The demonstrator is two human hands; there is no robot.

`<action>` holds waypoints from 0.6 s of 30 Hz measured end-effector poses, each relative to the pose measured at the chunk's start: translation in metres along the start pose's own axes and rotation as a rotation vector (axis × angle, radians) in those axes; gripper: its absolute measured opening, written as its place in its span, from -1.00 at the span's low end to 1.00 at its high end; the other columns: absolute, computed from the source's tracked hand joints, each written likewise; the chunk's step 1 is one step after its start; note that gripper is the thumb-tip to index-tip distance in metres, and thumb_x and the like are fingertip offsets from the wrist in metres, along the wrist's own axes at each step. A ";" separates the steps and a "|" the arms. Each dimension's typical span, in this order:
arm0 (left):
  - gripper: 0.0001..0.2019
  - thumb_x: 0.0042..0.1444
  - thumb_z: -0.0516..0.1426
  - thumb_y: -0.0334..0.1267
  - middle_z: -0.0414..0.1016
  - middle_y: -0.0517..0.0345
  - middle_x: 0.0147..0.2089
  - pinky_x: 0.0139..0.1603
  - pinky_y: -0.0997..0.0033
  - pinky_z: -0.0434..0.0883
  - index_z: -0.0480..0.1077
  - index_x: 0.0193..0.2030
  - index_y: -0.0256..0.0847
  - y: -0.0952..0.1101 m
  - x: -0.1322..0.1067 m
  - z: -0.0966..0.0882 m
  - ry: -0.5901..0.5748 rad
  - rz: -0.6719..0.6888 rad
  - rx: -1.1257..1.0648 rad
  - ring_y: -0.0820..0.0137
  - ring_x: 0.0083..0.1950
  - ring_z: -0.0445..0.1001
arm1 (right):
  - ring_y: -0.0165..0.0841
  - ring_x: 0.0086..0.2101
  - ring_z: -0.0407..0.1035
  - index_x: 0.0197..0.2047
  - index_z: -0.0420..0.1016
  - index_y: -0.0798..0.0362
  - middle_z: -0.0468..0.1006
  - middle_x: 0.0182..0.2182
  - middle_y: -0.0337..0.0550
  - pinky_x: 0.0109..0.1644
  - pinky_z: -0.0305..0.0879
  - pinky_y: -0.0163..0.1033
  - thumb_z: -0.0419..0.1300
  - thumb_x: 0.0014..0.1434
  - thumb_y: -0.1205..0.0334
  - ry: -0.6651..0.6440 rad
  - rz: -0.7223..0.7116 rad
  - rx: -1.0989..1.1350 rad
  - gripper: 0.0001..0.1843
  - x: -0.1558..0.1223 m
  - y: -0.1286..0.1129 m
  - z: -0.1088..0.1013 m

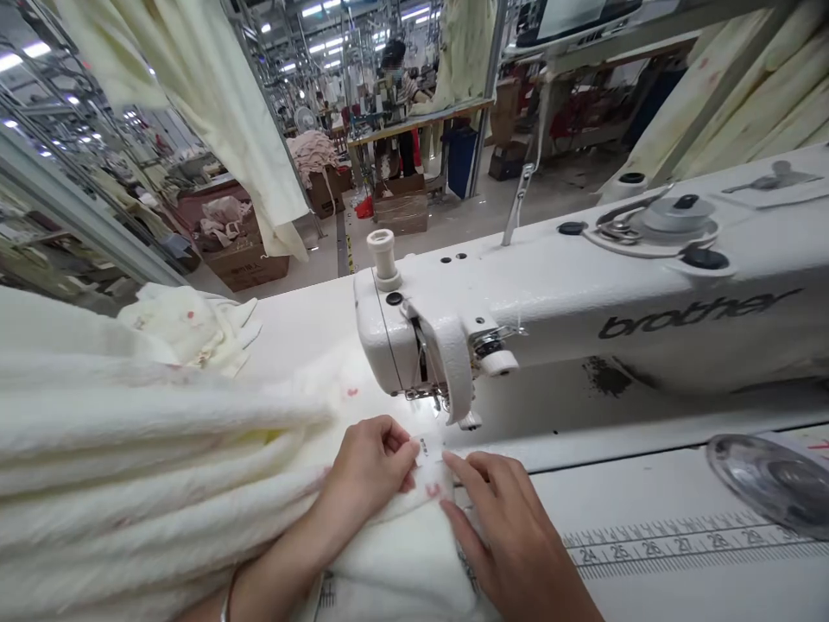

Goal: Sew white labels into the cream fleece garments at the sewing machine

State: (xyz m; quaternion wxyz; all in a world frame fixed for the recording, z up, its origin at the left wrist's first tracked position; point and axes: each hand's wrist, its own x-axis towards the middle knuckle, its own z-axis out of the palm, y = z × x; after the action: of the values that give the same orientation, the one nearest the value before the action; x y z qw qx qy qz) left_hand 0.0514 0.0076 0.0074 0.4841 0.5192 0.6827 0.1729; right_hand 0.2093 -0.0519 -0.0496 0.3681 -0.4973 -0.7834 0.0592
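Note:
My left hand (374, 471) is closed in a pinch at the left edge of a small white label (423, 447) with dark print. The label lies on cream fleece fabric (401, 553) with small pink marks, just in front of the sewing machine's needle area (440, 402). Spread over the fabric's right edge, my right hand (509, 527) has thumb and index finger apart, their tips at the cloth near the label. The white sewing machine (427, 328) stands directly beyond both hands. Folds of the same fabric pile up over my left forearm.
A ruler strip (673, 549) runs along the table at right, below a clear round dish (770, 479). Bunched cloth (187, 324) lies at the table's back left. Cream fabric (226, 130) hangs overhead. A person (405, 82) sits at another machine across the aisle.

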 end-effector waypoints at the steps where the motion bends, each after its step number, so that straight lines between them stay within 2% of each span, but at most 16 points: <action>1: -0.92 0.02 0.11 -0.29 0.42 0.25 -0.61 -0.49 0.53 0.33 0.32 -0.45 -0.23 -0.002 0.001 0.000 0.005 0.003 0.004 0.44 -0.56 0.45 | -0.23 -0.19 0.29 0.12 0.30 0.14 0.34 -0.18 0.02 -0.15 0.34 -0.13 -0.08 0.34 0.32 -0.032 -0.003 0.005 -0.67 0.000 0.000 -0.001; 7: -0.90 0.01 0.10 -0.29 0.39 0.27 -0.64 -0.55 0.53 0.28 0.29 -0.49 -0.21 -0.003 0.003 0.001 -0.003 0.003 0.046 0.43 -0.60 0.44 | -0.23 -0.22 0.24 0.10 0.33 0.15 0.31 -0.21 0.00 -0.19 0.31 -0.13 -0.07 0.32 0.35 -0.113 -0.007 0.033 -0.67 -0.001 0.000 -0.005; 18: -0.88 0.02 0.09 -0.31 0.35 0.31 -0.65 -0.57 0.55 0.27 0.26 -0.50 -0.21 -0.002 0.002 0.001 -0.003 0.006 0.057 0.45 -0.62 0.43 | -0.24 -0.24 0.26 -0.04 0.37 0.13 0.34 -0.22 -0.01 -0.20 0.28 -0.14 -0.08 0.32 0.35 -0.102 0.008 0.004 -0.75 0.001 -0.002 -0.006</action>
State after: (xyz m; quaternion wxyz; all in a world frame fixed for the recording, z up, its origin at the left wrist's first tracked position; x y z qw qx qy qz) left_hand 0.0518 0.0085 0.0045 0.4697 0.5352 0.6850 0.1539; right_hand 0.2118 -0.0537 -0.0440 0.3285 -0.4961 -0.7989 0.0878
